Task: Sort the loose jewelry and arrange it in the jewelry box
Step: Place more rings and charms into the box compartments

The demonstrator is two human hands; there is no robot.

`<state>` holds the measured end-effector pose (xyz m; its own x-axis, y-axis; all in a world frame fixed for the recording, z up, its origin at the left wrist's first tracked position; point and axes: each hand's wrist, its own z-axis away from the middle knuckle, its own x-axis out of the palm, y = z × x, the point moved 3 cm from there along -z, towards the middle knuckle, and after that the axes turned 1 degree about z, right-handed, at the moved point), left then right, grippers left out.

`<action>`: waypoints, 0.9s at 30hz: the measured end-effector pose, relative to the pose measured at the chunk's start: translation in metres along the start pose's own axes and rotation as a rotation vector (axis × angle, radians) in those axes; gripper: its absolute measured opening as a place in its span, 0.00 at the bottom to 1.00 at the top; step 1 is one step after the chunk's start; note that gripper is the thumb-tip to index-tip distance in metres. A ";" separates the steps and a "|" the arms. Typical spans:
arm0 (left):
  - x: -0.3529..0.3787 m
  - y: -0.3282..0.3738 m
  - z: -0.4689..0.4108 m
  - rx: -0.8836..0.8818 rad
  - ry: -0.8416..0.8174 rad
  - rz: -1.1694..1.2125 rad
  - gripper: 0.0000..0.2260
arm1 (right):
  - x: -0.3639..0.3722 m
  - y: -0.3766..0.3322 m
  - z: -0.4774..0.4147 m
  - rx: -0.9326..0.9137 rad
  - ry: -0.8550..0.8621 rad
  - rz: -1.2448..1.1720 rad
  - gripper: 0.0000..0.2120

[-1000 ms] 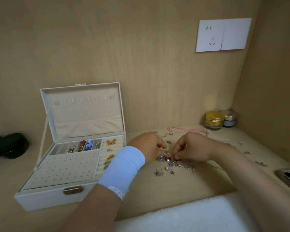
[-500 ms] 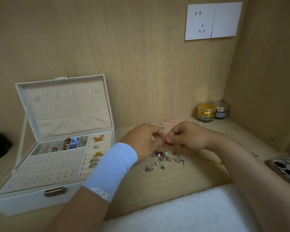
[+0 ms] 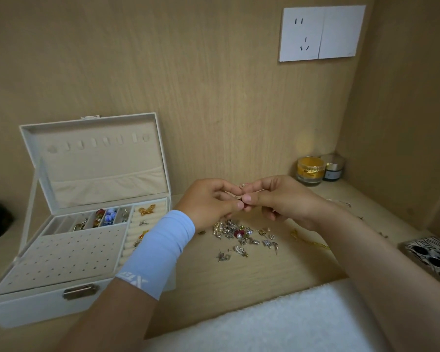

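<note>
Jewelry piece [image 3: 242,185], small and pearl-tipped, is pinched between the curled fingertips of the left hand [image 3: 208,201] and right hand [image 3: 282,199] above the loose pile [image 3: 239,232], and the open jewelry box [image 3: 36,304] is set to the left, nearer the left hand

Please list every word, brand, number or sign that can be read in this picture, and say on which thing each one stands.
"XTE": white letters on the blue wristband, upside down; the rest curves out of sight.
Label on the dark jar: too small to read.
Marks on the patterned case: too blurred to read.
No other text shows.
</note>
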<state>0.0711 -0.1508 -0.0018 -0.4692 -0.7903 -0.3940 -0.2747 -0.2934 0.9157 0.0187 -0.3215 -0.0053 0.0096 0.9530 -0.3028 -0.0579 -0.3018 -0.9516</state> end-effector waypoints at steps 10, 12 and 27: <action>-0.001 -0.006 0.004 -0.059 -0.184 -0.591 0.04 | -0.010 0.019 0.000 0.027 -0.107 0.738 0.05; -0.002 -0.007 0.005 -0.087 -0.234 -0.670 0.04 | -0.007 0.020 -0.003 0.009 -0.074 0.733 0.05; -0.006 -0.015 0.002 -0.055 -0.281 -0.802 0.06 | 0.014 0.006 0.006 -0.027 -0.171 0.794 0.07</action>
<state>0.0764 -0.1404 -0.0138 -0.3432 -0.1715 -0.9235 -0.5755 -0.7386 0.3510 0.0127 -0.3102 -0.0151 -0.1769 0.4449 -0.8780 0.0403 -0.8880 -0.4581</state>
